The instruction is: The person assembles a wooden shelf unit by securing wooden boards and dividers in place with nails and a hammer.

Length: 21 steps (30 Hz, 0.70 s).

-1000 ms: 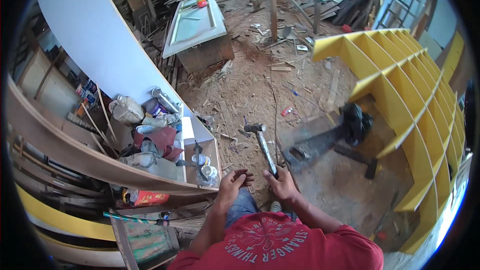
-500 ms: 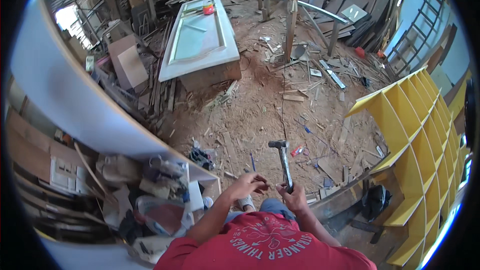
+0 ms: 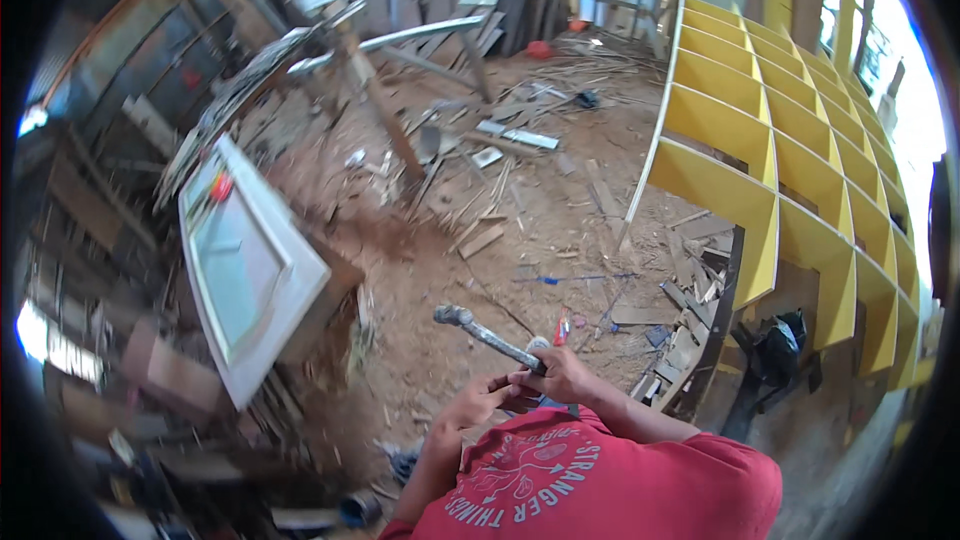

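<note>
My right hand [image 3: 562, 376] is closed round the lower handle of a hammer [image 3: 492, 338], in front of my red shirt. The hammer tilts, its worn dark head pointing up and to the left, away from me. Close against the right hand's fingers is my left hand [image 3: 477, 403], its fingertips pressed together just below the handle. Whatever those fingertips hold, if anything, is too small or hidden to make out.
A yellow grid frame [image 3: 768, 155] stands at the right, with a black plastic bag [image 3: 779, 348] below it. At the left a white panelled door [image 3: 296, 285] lies on a support. A wooden post [image 3: 385, 118] rises beyond. Scraps and sawdust cover the floor.
My view has swung to the right. The hammer, upright before, now leans to the left. My left hand, apart with loosely curled fingers before, has come up against my right hand.
</note>
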Tool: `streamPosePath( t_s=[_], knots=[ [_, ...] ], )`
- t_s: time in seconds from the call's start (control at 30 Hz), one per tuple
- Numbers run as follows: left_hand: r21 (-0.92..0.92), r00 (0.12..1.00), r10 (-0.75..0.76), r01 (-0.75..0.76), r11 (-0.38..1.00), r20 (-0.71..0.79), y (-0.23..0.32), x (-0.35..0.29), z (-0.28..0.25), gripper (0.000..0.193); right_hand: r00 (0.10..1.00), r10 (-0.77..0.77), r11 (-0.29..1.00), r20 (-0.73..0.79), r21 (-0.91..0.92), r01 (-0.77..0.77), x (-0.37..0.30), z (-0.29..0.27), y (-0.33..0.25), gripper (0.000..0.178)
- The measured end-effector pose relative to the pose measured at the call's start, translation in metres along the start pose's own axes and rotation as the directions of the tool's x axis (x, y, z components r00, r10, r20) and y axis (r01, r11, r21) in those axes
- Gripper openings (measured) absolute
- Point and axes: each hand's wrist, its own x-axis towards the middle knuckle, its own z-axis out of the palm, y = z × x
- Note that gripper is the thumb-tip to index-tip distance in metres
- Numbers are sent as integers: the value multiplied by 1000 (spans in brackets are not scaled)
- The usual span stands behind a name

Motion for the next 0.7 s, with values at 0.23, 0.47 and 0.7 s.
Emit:
streamPosePath(
  t_s=[0.23, 0.47, 0.7],
  knots=[
    [-34, 993, 5, -2, 999, 114, 160, 126, -93, 39, 985, -2, 995, -175, 95, 19, 157, -105, -49, 41],
    [-270, 935, -41, 143, 952, 351, 268, 279, -145, 33, 871, 42, 984, -490, 170, 49, 255, -191, -47, 39],
    [29, 860, 132, -168, 985, 493, 368, 462, -168, 40, 613, 262, 917, -746, 390, 83, 353, -289, -32, 35]
  ],
)
